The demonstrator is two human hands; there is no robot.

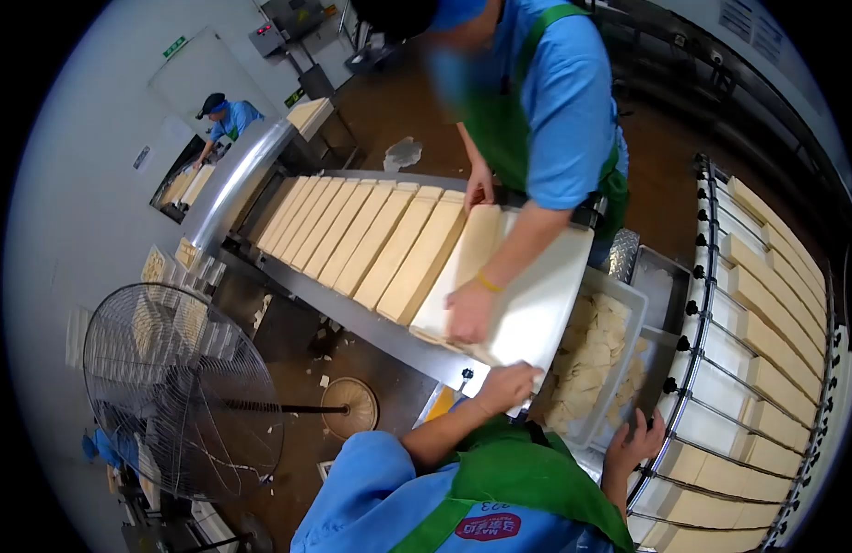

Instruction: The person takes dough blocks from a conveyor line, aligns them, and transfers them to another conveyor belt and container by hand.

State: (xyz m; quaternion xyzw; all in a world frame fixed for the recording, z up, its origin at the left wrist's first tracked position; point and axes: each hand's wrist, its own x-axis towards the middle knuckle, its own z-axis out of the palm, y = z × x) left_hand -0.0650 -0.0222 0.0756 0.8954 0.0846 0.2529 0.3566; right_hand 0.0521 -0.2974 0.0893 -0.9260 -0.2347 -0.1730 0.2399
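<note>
My left hand (507, 387) is closed at the near edge of the white conveyor belt (537, 295); a small pale bit shows at its fingertips, too small to name. Fingers apart, my right hand (633, 447) is beside the rail of the right-hand conveyor (680, 369) and holds nothing I can see. Across the belt, a co-worker in blue with a green apron (500, 120) has both hands at the last long pale dough slab (479, 241). More such slabs (389, 244) lie side by side up the belt.
A bin of pale dough scraps (597, 350) stands between the two conveyors. Long slabs (767, 304) lie on the right conveyor beneath cross rods. A large caged fan (182, 392) stands at left. Scraps litter the floor. Another worker (230, 120) is far back.
</note>
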